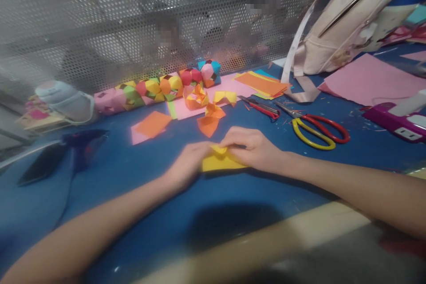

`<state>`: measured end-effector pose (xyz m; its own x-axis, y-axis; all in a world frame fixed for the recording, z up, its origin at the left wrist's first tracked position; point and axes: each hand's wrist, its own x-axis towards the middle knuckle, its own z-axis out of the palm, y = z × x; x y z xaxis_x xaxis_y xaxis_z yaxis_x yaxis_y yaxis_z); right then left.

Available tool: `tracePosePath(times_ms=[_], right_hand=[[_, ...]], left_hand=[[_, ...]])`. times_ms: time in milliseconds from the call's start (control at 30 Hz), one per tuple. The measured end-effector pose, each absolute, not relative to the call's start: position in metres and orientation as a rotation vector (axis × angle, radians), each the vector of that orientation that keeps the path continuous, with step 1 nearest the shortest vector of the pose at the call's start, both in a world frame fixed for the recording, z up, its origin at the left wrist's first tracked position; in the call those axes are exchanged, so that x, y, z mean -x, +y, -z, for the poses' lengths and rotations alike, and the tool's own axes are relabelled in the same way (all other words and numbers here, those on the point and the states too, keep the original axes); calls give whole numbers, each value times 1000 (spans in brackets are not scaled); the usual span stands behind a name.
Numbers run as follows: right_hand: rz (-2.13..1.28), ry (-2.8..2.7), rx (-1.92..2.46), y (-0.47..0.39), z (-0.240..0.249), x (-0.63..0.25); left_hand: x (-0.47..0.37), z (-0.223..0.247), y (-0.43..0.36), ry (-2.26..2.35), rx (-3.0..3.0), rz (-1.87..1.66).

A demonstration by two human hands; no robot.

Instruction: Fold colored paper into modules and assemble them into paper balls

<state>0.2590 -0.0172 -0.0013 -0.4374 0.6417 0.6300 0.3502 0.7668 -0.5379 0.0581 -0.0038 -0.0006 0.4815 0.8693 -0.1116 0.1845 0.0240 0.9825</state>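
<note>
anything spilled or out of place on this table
Little is amiss: small scraps lie loose around the scissors on the blue tabletop, like cutting litter. No spill shows; the folded paper balls stand in a neat row.

The left forearm [109, 219] and right forearm [353, 184] are bare and slender, smooth in outline, narrowing to slim wrists. The left hand [191, 162] is blurred; the right hand [254, 147], also bare, shows softly rounded knuckles and slim fingers.
</note>
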Motion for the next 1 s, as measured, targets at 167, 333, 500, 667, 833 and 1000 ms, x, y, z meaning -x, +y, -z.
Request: tracePosePath(times_ms=[167,333,500,667,833,1000], right_hand=[[-293,-2136,639,-14,5,-263],[-230,-2161,638,-13,5,-265],[-204,-2191,603,-16,2,-265],[-263,-2149,604,-17,0,-262],[-301,-2104,769,-17,-1,-260],[-288,-2112,844,-18,-2,-260]], left_hand=[[-57,2,-3,947,-1496,-688],[-56,2,-2,945,-1531,-675],[-56,-2,-3,936,-1562,-671],[-60,-9,-8,1043,-1698,-655],[-63,-13,-13,1095,-1871,-700],[-64,-11,-14,1090,-2000,-708]])
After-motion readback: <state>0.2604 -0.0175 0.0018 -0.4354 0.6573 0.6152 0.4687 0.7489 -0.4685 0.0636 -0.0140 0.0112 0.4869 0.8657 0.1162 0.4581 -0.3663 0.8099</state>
